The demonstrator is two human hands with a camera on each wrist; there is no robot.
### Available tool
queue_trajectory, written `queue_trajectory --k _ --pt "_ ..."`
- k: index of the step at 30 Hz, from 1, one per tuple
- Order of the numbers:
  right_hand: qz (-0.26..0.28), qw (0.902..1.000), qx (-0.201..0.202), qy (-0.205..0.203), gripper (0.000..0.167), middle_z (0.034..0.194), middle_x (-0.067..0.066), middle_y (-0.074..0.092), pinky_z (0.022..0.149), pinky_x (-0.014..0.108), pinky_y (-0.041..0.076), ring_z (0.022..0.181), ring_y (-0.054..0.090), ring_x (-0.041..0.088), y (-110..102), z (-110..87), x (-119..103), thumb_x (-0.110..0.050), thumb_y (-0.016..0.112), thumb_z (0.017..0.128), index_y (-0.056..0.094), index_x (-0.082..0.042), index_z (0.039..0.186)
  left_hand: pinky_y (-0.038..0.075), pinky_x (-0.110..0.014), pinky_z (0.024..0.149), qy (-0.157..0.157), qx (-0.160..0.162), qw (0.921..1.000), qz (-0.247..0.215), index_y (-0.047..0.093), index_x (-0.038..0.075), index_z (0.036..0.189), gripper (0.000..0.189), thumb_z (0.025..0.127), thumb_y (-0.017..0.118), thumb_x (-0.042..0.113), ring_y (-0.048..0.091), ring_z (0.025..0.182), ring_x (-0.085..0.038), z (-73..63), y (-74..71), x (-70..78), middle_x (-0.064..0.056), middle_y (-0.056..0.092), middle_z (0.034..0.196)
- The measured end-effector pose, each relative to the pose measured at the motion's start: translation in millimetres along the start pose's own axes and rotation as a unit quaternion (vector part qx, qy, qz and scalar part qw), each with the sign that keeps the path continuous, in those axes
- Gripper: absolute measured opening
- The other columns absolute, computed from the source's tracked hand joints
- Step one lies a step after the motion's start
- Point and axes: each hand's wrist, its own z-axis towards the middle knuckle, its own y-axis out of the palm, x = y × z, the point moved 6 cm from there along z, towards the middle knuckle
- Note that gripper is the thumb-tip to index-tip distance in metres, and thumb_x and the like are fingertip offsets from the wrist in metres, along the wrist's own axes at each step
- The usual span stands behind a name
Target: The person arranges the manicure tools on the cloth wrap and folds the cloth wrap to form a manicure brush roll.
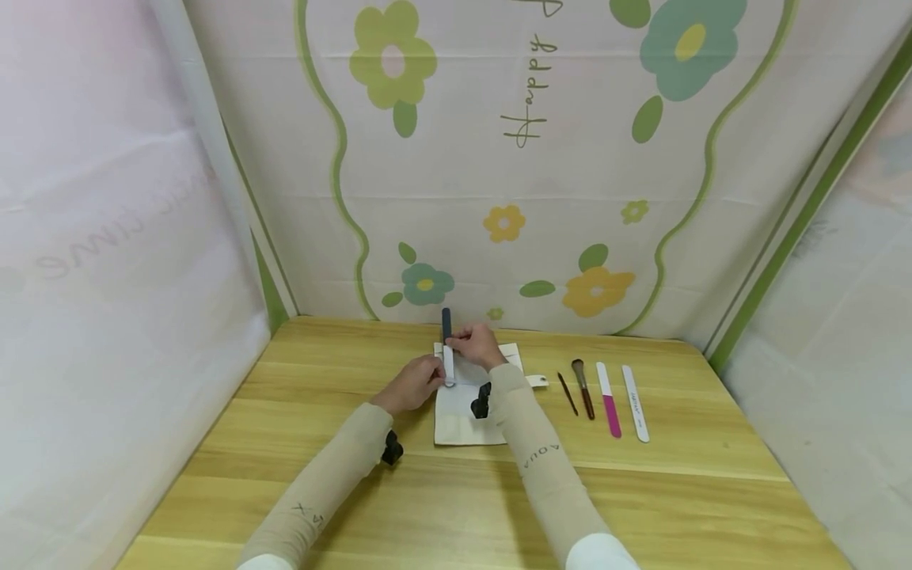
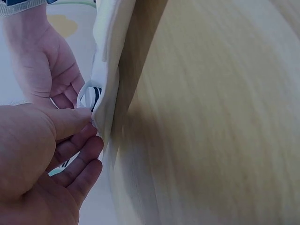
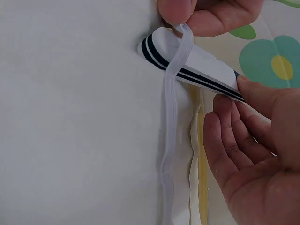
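Note:
A white fabric roll-up pouch (image 1: 456, 431) lies unfolded on the table, with a white elastic band (image 3: 169, 140) stitched along it. My right hand (image 1: 479, 346) grips a nail buffer (image 3: 213, 68), white and dark blue in layers, between thumb and fingers. Its rounded white end passes under the elastic band, while its dark end (image 1: 446, 321) points to the back wall. My left hand (image 1: 413, 385) pinches the band between thumb and finger, lifting it into a loop over the buffer. In the left wrist view, the pouch edge (image 2: 110, 70) partly hides the buffer.
Right of the pouch lie a thin dark stick (image 1: 568, 394), a brush (image 1: 584, 389), a pink-and-white nail file (image 1: 609, 400) and a white nail file (image 1: 636, 404). A strap with a snap (image 1: 537, 381) sticks out from the pouch. Behind the wooden table (image 1: 321, 356) hangs a flowered cloth (image 1: 442, 174).

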Motion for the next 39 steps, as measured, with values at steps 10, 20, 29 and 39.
queue_trajectory --k 10,20,29,39 --pt "0.003 0.9961 -0.077 0.044 0.019 0.102 0.012 0.081 0.076 0.030 0.063 0.083 0.076 0.015 3.9 -3.6 7.9 -0.020 0.078 0.097 0.083 -0.003 0.105 0.052 -0.035 0.085 -0.004 -0.007 1.0000 -0.001 0.067 0.004 0.100 0.004 0.103 0.065 0.002 0.056 0.088 -0.015 -0.6 1.6 -4.4 -0.006 0.065 0.098" --pt "-0.010 0.9849 -0.147 0.090 0.018 0.094 0.010 0.080 0.077 0.030 0.064 0.079 0.076 0.015 11.5 -19.0 7.4 -0.018 0.078 0.096 0.082 -0.001 0.101 0.055 -0.038 0.086 0.008 0.001 1.0000 0.001 0.068 -0.001 0.102 0.003 0.102 0.065 0.000 0.061 0.090 -0.018 -3.2 1.4 -6.1 -0.010 0.068 0.100" --pt "-0.054 0.9829 -0.136 0.112 0.022 0.083 0.007 0.080 0.070 0.028 0.061 0.071 0.073 0.014 9.5 -11.9 11.6 -0.025 0.080 0.095 0.082 -0.004 0.090 0.054 -0.035 0.085 0.054 -0.011 0.9983 0.022 0.071 0.004 0.095 0.005 0.097 0.068 0.001 0.059 0.089 -0.016 -13.8 -0.3 1.8 -0.005 0.068 0.094" --pt "-0.046 0.9902 -0.082 0.103 0.019 0.087 0.008 0.080 0.069 0.028 0.061 0.076 0.074 0.016 8.7 -2.9 12.9 -0.021 0.079 0.095 0.082 -0.003 0.092 0.051 -0.026 0.079 0.094 -0.098 0.9906 0.018 0.074 0.008 0.095 0.007 0.099 0.068 0.005 0.056 0.083 -0.010 -34.4 10.8 18.5 0.000 0.068 0.090"
